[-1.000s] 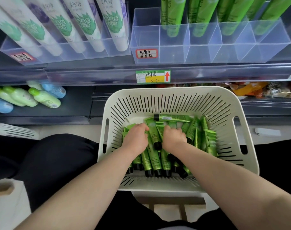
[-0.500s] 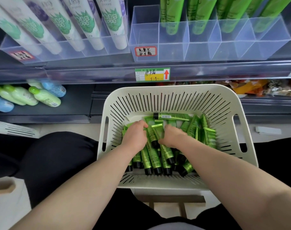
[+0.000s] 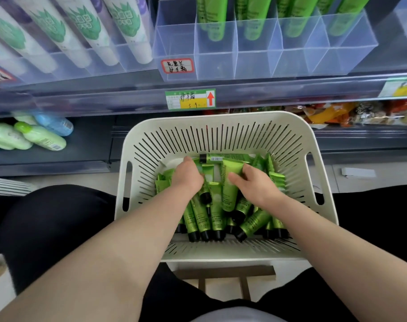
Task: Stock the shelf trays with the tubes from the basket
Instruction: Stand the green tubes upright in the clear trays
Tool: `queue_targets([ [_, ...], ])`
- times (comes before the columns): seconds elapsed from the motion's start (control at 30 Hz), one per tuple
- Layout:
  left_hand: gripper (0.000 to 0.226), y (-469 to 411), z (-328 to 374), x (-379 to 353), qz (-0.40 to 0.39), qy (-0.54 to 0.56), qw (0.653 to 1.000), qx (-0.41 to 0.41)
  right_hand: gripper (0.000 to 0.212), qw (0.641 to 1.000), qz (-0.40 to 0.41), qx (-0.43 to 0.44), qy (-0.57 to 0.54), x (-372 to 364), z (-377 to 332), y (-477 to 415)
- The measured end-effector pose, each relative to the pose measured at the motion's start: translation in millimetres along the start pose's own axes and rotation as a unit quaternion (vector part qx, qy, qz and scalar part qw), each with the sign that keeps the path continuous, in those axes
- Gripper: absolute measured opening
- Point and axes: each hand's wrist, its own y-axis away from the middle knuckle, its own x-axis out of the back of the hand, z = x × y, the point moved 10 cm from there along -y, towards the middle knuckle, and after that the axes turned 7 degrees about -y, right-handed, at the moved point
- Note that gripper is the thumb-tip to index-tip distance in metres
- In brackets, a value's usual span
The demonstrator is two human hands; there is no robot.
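One tube (image 3: 228,198) newly lifted | right hand (image 3: 256,185) grips it | left hand (image 3: 188,176) grip unclear

We look at a dark grey shelf unit (image 3: 88,145). A clear rail on its upper shelf edge carries a green and yellow price label (image 3: 190,99). On the lower shelf, green and blue bottles (image 3: 39,135) lie at the left and orange snack packets (image 3: 332,115) at the right. The floor (image 3: 383,175) is pale, and part of a brown wooden stool (image 3: 225,273) shows near us. The light is soft and even.
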Motion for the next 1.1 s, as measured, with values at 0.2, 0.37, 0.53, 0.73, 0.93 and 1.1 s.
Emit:
queue_targets([
  [0.2, 0.074, -1, 2, -15, -0.034, 0.012, 0.999, 0.036, 0.044, 0.998, 0.042, 0.034, -0.026, 13, -4, 1],
  [0.37, 0.074, 15, 10, -31, -0.086, -0.015, 0.995, 0.044, 0.034, 0.993, 0.064, 0.084, -0.052, 23, -13, 4],
  [0.53, 0.04, 20, 12, -41, -0.102, -0.153, 0.983, 0.008, 0.026, 0.99, 0.094, 0.1, -0.017, 33, -21, 11],
  [0.73, 0.037, 27, 6, -20, -0.078, -0.055, 0.995, 0.001, 0.029, 0.983, 0.123, 0.138, 0.012, 42, -31, 26],
  [0.93, 0.021, 52, 22, 42, 0.034, 0.056, 0.992, -0.109, 0.02, 0.971, 0.152, 0.182, 0.026, 57, -57, 44],
  [1.1, 0.033, 82, 31, 98, 0.111, 0.16, 0.971, -0.138, 0.021, 0.947, 0.203, 0.239, 0.073, 78, -99, 69],
])
